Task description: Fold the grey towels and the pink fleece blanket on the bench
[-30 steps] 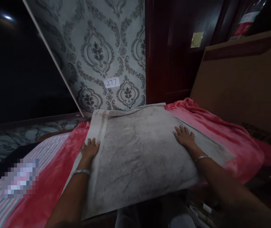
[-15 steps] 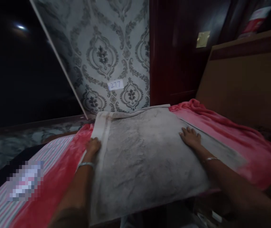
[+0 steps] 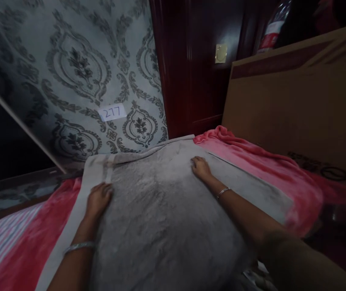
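A large grey towel (image 3: 161,218) with a pale border along its left side lies spread out in front of me, slightly wrinkled. My left hand (image 3: 99,198) rests on it near the pale border, fingers bent a little and holding nothing that I can see. Farther up and to the right, my right hand (image 3: 201,167) lies on the towel with its fingers loosely extended. Under the towel is a pink-red plush blanket (image 3: 252,157), showing on both sides. Along the towel's right side a paler strip shows beyond a dark edge line.
Striped fabric (image 3: 7,232) lies at the far left. A big cardboard box (image 3: 288,97) stands at the right, with a red-labelled bottle (image 3: 273,30) behind its top edge. Patterned wallpaper (image 3: 79,68) bears a paper marked 277 (image 3: 112,112), beside a dark red wooden panel (image 3: 188,68).
The view has swung to the right and closer. My left hand has moved from the towel's outer edge inward past the pale border. My right hand is farther in from the dark edge line.
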Action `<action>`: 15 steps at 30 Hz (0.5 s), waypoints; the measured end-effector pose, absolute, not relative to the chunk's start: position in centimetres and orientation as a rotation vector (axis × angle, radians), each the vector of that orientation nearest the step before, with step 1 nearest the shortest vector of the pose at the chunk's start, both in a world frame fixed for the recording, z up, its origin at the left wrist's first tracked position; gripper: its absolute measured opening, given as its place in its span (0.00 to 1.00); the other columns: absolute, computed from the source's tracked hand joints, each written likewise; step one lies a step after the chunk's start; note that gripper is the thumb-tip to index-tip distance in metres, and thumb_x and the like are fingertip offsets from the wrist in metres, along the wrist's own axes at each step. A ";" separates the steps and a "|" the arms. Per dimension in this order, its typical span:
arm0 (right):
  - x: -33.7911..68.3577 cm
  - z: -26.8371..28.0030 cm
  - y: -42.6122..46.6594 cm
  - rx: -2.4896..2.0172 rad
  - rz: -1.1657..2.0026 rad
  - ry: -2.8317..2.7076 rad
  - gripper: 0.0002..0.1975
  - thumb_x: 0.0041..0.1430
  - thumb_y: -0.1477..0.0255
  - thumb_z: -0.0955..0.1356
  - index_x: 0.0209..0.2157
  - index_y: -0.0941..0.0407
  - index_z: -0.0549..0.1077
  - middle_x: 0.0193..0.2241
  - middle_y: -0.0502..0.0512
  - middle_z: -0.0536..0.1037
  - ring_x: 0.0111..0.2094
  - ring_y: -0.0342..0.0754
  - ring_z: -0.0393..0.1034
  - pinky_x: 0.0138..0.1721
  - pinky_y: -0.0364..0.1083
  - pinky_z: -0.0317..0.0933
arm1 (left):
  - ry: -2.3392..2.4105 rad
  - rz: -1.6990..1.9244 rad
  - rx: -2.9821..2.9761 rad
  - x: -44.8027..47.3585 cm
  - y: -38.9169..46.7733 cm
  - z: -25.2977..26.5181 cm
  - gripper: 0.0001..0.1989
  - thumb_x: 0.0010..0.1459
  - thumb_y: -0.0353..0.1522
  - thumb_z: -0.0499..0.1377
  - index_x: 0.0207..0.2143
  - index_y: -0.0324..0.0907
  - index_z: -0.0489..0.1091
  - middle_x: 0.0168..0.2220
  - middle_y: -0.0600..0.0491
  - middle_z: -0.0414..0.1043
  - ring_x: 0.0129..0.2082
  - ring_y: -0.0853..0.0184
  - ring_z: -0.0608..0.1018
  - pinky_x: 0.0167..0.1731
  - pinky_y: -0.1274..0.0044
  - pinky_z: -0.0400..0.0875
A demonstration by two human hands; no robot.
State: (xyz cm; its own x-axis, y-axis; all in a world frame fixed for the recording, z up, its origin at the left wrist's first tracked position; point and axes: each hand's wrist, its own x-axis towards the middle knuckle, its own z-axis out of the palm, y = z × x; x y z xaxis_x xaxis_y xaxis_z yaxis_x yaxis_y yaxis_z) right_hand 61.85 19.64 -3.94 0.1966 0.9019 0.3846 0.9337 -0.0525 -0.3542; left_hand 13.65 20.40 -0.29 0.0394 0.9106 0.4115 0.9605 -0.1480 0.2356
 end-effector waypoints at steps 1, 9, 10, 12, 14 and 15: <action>60.9 -4.0 20.1 -1.900 -0.056 -1.767 0.21 0.60 0.75 0.67 0.55 0.56 0.74 0.57 0.64 0.72 0.58 0.57 0.63 0.57 0.53 0.58 | -1.902 -0.734 -2.297 14.7 21.0 -0.4 0.17 0.56 0.40 0.55 0.43 0.45 0.76 0.50 0.48 0.77 0.56 0.55 0.74 0.58 0.64 0.67; 57.7 -5.4 21.3 -1.627 -0.024 -1.985 0.12 0.62 0.73 0.68 0.47 0.52 0.77 0.45 0.59 0.76 0.50 0.56 0.65 0.49 0.53 0.59 | -1.764 -0.560 -2.494 18.7 22.1 -2.1 0.07 0.58 0.34 0.57 0.36 0.44 0.73 0.42 0.46 0.76 0.49 0.54 0.74 0.49 0.64 0.68; 57.7 -5.5 21.3 -1.613 -0.042 -1.984 0.12 0.61 0.74 0.68 0.47 0.52 0.77 0.45 0.59 0.76 0.50 0.56 0.65 0.49 0.52 0.58 | -1.762 -0.526 -2.484 18.8 21.9 -2.1 0.06 0.58 0.32 0.56 0.34 0.44 0.73 0.41 0.46 0.75 0.48 0.54 0.74 0.47 0.64 0.68; 57.8 -5.7 21.2 -1.577 -0.081 -1.994 0.12 0.61 0.75 0.68 0.46 0.52 0.77 0.44 0.60 0.76 0.49 0.56 0.65 0.48 0.52 0.58 | -1.759 -0.482 -2.464 19.0 21.7 -1.9 0.06 0.59 0.30 0.55 0.31 0.44 0.71 0.40 0.45 0.74 0.48 0.53 0.73 0.45 0.64 0.67; 57.9 -5.8 21.1 -1.519 -0.105 -2.031 0.11 0.61 0.75 0.68 0.45 0.53 0.77 0.44 0.59 0.77 0.49 0.55 0.66 0.48 0.52 0.58 | -1.761 -0.495 -2.448 19.1 21.6 -1.8 0.07 0.60 0.29 0.54 0.30 0.44 0.70 0.39 0.45 0.73 0.47 0.53 0.73 0.44 0.65 0.66; 57.9 -5.8 21.1 -1.480 -0.104 -2.057 0.10 0.61 0.75 0.68 0.44 0.53 0.77 0.44 0.59 0.77 0.48 0.55 0.66 0.48 0.52 0.58 | -1.758 -0.525 -2.451 19.0 21.6 -1.8 0.07 0.60 0.29 0.53 0.31 0.44 0.70 0.39 0.45 0.73 0.47 0.54 0.72 0.44 0.65 0.66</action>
State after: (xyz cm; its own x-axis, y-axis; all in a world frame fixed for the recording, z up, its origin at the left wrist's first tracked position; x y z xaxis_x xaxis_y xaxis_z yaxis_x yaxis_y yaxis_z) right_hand 57.89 21.08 -5.80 -0.2020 0.8391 0.5050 0.8858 0.3765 -0.2713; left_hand 19.05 21.57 -1.83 0.2832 0.9041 0.3199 0.9316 -0.3386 0.1324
